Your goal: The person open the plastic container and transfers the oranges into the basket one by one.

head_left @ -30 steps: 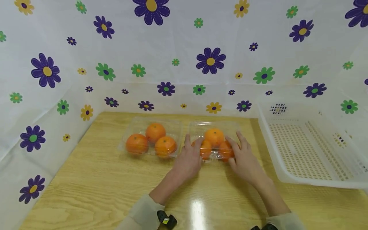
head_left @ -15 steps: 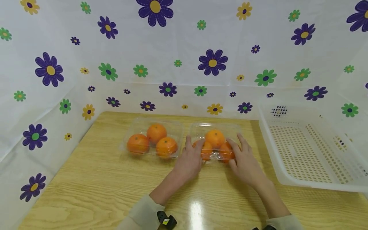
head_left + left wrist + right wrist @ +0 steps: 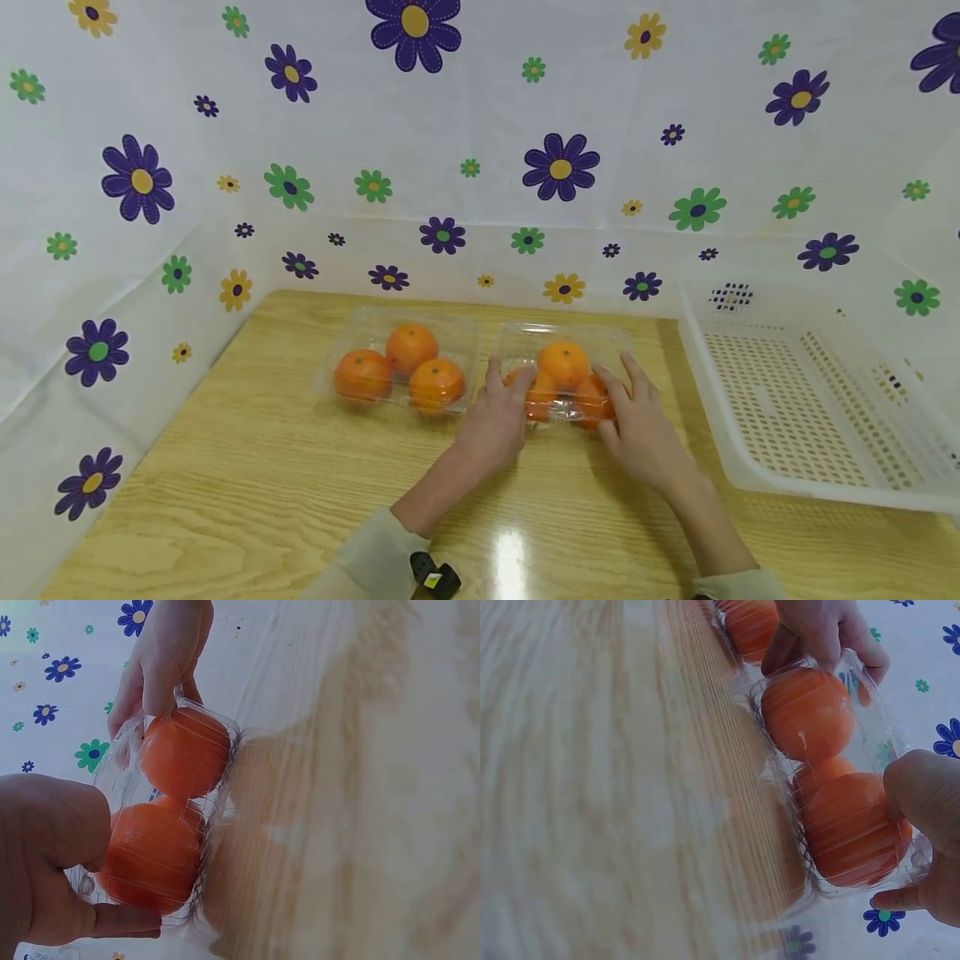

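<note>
In the head view, a clear plastic clamshell box holding three mandarins sits on the wooden table. My left hand grips its left side and my right hand its right side, fingers over the top and thumbs at the front. Both wrist views show two mandarins behind the box's ribbed front wall. Part of the lid is hidden under my fingers. Just left of my left hand stands a second clear clamshell box, also with three mandarins.
A white plastic basket with a lattice floor stands at the table's right side. Flower-printed white cloth rises behind and along the sides. The wooden table extends in front of the boxes.
The head view has tilted slightly, so everything sits a little lower and further right. Both hands keep their hold on the right-hand box, which stays in place.
</note>
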`<state>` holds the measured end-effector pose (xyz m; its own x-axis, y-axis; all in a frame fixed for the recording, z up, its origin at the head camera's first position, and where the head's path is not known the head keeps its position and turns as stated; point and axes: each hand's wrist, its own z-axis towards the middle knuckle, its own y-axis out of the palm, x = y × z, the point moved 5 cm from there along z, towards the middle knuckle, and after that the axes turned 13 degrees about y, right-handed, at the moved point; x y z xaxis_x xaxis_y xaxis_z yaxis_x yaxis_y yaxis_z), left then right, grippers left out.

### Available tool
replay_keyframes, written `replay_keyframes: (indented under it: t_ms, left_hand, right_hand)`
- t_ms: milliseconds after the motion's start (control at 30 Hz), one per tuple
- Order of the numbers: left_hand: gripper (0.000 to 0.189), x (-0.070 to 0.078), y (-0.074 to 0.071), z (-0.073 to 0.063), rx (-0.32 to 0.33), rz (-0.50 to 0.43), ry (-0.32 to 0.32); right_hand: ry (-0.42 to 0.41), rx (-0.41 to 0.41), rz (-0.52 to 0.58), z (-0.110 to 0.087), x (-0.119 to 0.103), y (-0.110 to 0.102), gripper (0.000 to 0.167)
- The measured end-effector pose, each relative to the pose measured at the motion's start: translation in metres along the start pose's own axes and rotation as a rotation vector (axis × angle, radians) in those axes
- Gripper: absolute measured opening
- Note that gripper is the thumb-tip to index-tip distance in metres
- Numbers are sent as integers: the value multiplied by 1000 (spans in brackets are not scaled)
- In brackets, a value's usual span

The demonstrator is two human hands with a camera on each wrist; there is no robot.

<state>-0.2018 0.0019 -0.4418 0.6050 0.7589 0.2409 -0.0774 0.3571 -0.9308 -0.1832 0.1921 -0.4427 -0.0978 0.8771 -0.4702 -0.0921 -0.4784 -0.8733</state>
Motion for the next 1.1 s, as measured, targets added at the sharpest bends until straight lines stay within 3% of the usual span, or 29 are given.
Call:
replay_keyframes:
  t_ms: [333,1100]
  left_hand:
    - [55,0,-8,-2,148,89,36]
    - [59,1,-1,-2,143,162,57]
  right_hand:
    - [-5,6,-25,2,-3,2,66]
    - [2,12,0,0,1,2,65]
